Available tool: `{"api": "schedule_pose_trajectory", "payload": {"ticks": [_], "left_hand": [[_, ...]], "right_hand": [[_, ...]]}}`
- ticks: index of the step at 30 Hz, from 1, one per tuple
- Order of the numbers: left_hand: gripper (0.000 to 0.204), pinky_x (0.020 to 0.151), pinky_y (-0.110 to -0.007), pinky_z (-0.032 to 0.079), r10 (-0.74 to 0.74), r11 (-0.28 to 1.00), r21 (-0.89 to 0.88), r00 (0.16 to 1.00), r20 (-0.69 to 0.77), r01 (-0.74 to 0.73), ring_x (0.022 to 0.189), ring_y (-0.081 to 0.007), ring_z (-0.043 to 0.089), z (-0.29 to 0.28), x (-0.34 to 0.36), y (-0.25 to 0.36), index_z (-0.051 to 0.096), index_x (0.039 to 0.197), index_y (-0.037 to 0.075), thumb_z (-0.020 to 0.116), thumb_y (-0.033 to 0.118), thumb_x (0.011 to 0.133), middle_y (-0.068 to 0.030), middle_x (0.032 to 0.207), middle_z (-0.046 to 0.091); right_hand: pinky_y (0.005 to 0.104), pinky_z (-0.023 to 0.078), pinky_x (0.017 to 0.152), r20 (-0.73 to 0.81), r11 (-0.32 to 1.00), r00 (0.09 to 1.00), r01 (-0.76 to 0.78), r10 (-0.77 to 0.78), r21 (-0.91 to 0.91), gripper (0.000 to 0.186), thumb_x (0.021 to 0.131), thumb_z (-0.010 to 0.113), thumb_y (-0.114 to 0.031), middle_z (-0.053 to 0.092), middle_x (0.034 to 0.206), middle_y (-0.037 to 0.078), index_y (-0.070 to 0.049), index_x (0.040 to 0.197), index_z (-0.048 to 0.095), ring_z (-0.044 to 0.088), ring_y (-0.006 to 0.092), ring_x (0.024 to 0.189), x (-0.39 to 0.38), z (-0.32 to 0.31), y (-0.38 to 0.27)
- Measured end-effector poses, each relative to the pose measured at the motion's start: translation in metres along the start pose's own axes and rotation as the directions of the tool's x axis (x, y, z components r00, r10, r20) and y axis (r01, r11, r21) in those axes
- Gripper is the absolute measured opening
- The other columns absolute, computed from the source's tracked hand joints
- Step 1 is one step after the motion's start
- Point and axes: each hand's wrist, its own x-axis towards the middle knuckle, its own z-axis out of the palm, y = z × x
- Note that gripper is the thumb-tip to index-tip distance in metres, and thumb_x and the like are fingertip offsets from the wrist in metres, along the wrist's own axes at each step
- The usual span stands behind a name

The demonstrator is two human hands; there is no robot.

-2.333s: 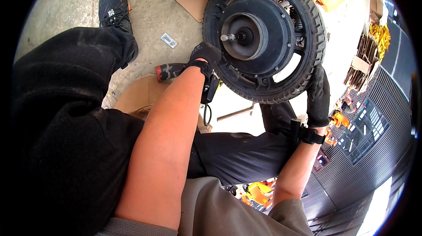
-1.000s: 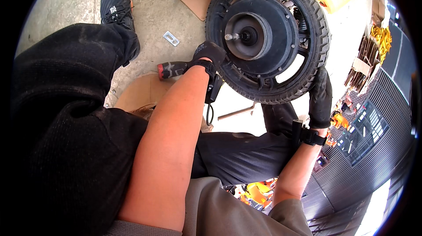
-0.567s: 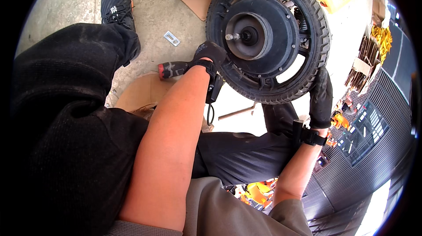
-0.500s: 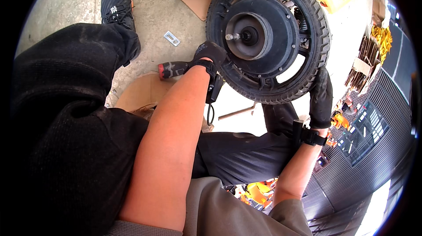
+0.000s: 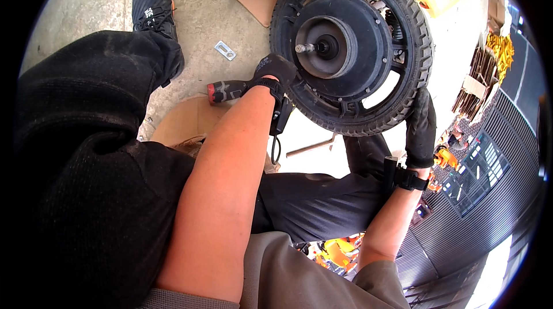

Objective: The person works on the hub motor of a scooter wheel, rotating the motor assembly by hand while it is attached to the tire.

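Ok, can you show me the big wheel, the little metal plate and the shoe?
Big wheel (image 5: 366,44), head view: on its dark hub cover.
Little metal plate (image 5: 225,51), head view: near its middle.
Shoe (image 5: 151,5), head view: on its dark upper.

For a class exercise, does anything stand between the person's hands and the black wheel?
Nothing visible does: the gloved left hand and right hand are both at the edge of the black wheel. A red-ended tool shows left of the left hand, away from the wheel; its other end is hidden.
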Motion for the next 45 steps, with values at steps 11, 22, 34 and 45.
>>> {"api": "schedule_pose_trajectory", "payload": {"ticks": [11,22,34,45], "left_hand": [[0.035,0.088,-0.046,0.054,0.019,1.000,0.012,1.000,0.009,-0.019,0.104,-0.0439,0.067,0.000,-0.002,0.001,0.074,0.099,0.000,0.061,0.031,0.087,-0.0274,0.103,0.071],[0.039,0.054,-0.031,0.054,0.136,0.819,-0.571,0.947,0.290,0.057,0.064,-0.0186,0.068,-0.090,-0.030,0.046,0.069,0.091,0.009,0.067,0.048,0.093,-0.0056,0.074,0.069],[0.037,0.050,-0.022,0.045,0.352,0.896,0.061,0.785,0.510,-0.441,0.055,-0.0075,0.055,-0.119,-0.054,0.094,0.071,0.095,0.006,0.061,0.042,0.100,-0.0008,0.072,0.063],[0.028,0.052,-0.027,0.044,0.674,0.538,0.186,0.552,0.491,-0.822,0.060,-0.0089,0.053,-0.110,-0.023,0.075,0.075,0.105,0.006,0.060,0.030,0.100,-0.0004,0.080,0.067]], "right_hand": [[0.0415,0.047,0.109,0.029,0.986,0.994,-0.105,0.102,0.126,0.058,0.099,0.051,0.006,0.051,0.146,0.023,-0.005,0.154,0.037,0.055,0.0394,0.129,-0.002,-0.001,-0.012],[0.0358,0.052,0.099,-0.011,0.998,0.998,-0.063,0.064,0.028,0.044,0.111,0.040,-0.022,0.056,0.141,0.021,-0.004,0.150,0.046,0.061,0.0299,0.122,0.003,-0.005,-0.035],[0.0336,0.049,0.105,-0.148,0.993,0.985,0.072,-0.085,-0.093,0.039,0.106,0.052,-0.018,0.062,0.134,0.015,-0.009,0.144,0.050,0.062,0.0282,0.122,0.003,0.011,-0.005],[0.0319,0.051,0.097,-0.125,0.965,0.984,-0.092,0.126,0.246,0.058,0.106,0.049,-0.048,0.068,0.123,0.016,0.000,0.138,0.056,0.064,0.0217,0.113,0.005,0.008,-0.018]]}}
